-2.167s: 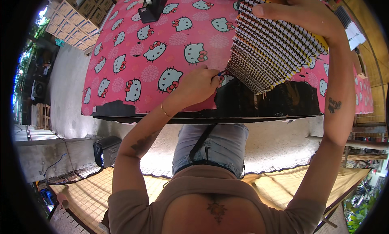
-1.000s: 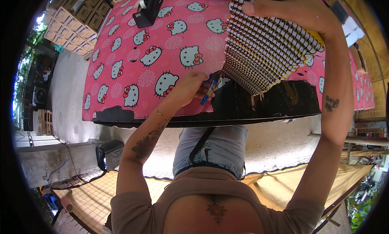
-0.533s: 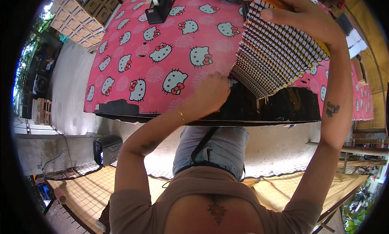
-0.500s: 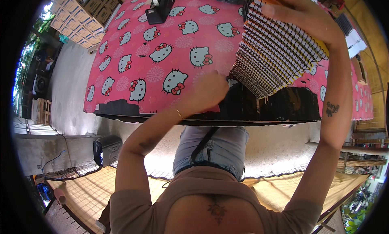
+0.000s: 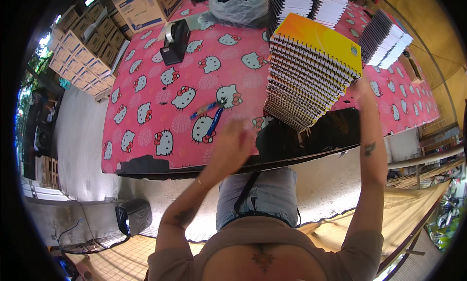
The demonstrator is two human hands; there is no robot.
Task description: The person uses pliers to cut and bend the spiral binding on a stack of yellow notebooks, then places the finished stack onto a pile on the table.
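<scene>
A tall stack of spiral-bound notebooks [image 5: 311, 81] stands near the table's front edge, its dark wire spines facing me and a yellow-orange cover [image 5: 321, 37] on top. My right hand [image 5: 359, 89] is at the stack's right side, smeared by motion; whether it touches the notebooks I cannot tell. Left of the stack, my left hand [image 5: 237, 141] hovers over the table with its fingers curled and blurred, so its grip is unclear. Beside it, blue-handled pliers [image 5: 214, 116] lie spread on the pink cat-print cover [image 5: 160, 120], apart from the hand.
A black tape dispenser [image 5: 175, 42] sits at the back left. Behind the stack are a clear plastic bag [image 5: 238, 11] and more bound notebooks [image 5: 292, 2]; another pile [image 5: 386, 40] is at the right. Cardboard boxes [image 5: 146, 8] rise at the far left. Black patches show on the table's front edge.
My right hand has come off the top of the stack to its right side. Pliers now lie on the table where none showed before. My left hand has drawn back toward me.
</scene>
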